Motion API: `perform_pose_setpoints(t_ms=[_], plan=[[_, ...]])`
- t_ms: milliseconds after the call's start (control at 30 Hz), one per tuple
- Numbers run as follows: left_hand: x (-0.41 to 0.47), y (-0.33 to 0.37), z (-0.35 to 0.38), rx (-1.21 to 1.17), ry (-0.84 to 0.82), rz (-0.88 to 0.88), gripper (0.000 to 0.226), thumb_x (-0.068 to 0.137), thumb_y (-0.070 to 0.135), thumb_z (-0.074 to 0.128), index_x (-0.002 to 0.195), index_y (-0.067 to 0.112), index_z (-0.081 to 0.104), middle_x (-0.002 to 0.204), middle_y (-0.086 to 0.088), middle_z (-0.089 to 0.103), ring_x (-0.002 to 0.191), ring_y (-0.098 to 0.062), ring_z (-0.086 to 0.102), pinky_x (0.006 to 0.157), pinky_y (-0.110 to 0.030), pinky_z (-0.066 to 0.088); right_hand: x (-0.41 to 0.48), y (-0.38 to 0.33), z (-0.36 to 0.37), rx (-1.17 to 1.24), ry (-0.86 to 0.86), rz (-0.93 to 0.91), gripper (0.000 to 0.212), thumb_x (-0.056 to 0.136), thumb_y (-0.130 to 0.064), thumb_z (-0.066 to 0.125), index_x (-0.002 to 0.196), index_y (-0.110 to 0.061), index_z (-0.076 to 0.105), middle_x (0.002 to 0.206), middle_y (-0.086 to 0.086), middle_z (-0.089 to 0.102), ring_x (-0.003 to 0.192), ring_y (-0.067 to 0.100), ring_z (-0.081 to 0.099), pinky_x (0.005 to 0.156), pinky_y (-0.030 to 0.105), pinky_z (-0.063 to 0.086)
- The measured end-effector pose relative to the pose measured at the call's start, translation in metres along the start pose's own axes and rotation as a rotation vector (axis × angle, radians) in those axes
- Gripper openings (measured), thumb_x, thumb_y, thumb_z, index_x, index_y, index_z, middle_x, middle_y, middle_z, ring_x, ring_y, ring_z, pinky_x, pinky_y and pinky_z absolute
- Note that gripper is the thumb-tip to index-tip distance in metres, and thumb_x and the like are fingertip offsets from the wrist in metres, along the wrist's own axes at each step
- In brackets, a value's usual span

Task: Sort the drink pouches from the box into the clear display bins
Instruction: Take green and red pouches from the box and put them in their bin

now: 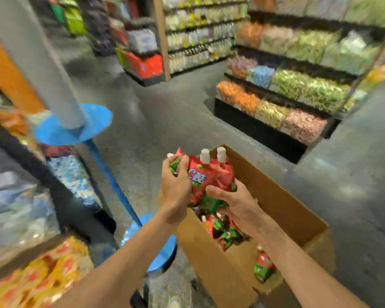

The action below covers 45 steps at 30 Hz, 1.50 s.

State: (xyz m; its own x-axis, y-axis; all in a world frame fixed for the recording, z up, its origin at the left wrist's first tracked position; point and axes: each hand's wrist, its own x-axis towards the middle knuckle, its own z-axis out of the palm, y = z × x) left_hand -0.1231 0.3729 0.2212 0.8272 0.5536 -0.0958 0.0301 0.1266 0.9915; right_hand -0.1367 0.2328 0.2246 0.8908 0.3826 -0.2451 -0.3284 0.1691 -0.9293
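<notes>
**A:** What sits farthest left of the cardboard box [293, 210]?

**B:** A bin of yellow-and-orange packets [33, 278], well to the box's left and badly blurred. Nearer the box is a blue stand [113, 183], and its round base [162, 256] is just beside the box's left wall.

**A:** And the person's hands?

**B:** The left hand [176, 185] is above the box's left edge. Its fingers curl round the left side of a bunch of red-and-green drink pouches [211, 178]. The right hand [231, 202] grips the same bunch from below and from the right, over the box's open top. White caps [205, 155] stick up from the bunch.

**A:** Any others?

**B:** Loose pouches [227, 234] lie heaped inside the box, under the held bunch. A single pouch [263, 265] lies at the box's near end, beside the right forearm. Whether it is inside the box cannot be told.

**A:** The bins?

**B:** Clear display bins [298, 121] of coloured packets stand on dark shelving well beyond the box, to its right.
</notes>
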Motion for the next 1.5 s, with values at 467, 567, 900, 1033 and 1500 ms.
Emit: perform_pose_setpoints(t_ms=[467, 567, 900, 1033, 1500], plan=[[-0.054, 0.180, -0.284, -0.051, 0.317, 0.360, 0.038, 0.101, 0.056, 0.036, 0.098, 0.035, 0.067, 0.101, 0.005, 0.072, 0.097, -0.010, 0.068, 0.095, -0.037, 0.052, -0.031, -0.040, 0.316, -0.066, -0.526, -0.139, 0.047, 0.072, -0.025, 0.074, 0.117, -0.013, 0.069, 0.113, 0.018, 0.072, 0.101, 0.038, 0.069, 0.088, 0.055, 0.056], [-0.052, 0.189, -0.355, 0.021, 0.331, 0.413, 0.028, 0.107, 0.028, 0.036, 0.104, 0.035, 0.063, 0.110, 0.009, 0.066, 0.103, -0.003, 0.062, 0.092, -0.021, 0.048, -0.036, -0.022, 0.383, -0.043, -0.587, -0.132, 0.039, 0.073, -0.022, 0.072, 0.111, -0.012, 0.073, 0.112, 0.019, 0.072, 0.094, 0.032, 0.072, 0.084, 0.047, 0.058], [-0.035, 0.202, -0.502, 0.084, 0.288, 0.480, 0.038, 0.094, 0.009, 0.061, 0.117, 0.039, 0.056, 0.118, 0.007, 0.062, 0.107, -0.009, 0.063, 0.092, -0.029, 0.053, -0.032, 0.002, 0.504, 0.087, -0.663, 0.022, 0.042, 0.065, -0.027, 0.081, 0.103, -0.009, 0.078, 0.113, 0.023, 0.070, 0.094, 0.033, 0.072, 0.084, 0.049, 0.057], [-0.025, 0.207, -0.523, 0.015, 0.295, 0.410, 0.053, 0.087, 0.014, 0.071, 0.119, 0.051, 0.048, 0.112, -0.007, 0.068, 0.097, -0.023, 0.068, 0.089, -0.039, 0.057, -0.017, -0.009, 0.520, 0.081, -0.618, 0.007, 0.052, 0.073, -0.037, 0.074, 0.113, -0.004, 0.071, 0.114, 0.023, 0.070, 0.096, 0.035, 0.071, 0.089, 0.047, 0.055], [0.119, 0.310, -0.550, 0.434, 0.399, 0.411, 0.027, 0.075, 0.051, 0.080, 0.087, 0.032, 0.065, 0.075, -0.003, 0.069, 0.068, -0.017, 0.065, 0.069, -0.035, 0.053, 0.074, -0.139, 0.571, -0.020, -0.461, -0.130, 0.029, 0.080, -0.032, 0.074, 0.103, -0.014, 0.073, 0.099, 0.009, 0.077, 0.080, 0.023, 0.075, 0.072, 0.042, 0.062]])
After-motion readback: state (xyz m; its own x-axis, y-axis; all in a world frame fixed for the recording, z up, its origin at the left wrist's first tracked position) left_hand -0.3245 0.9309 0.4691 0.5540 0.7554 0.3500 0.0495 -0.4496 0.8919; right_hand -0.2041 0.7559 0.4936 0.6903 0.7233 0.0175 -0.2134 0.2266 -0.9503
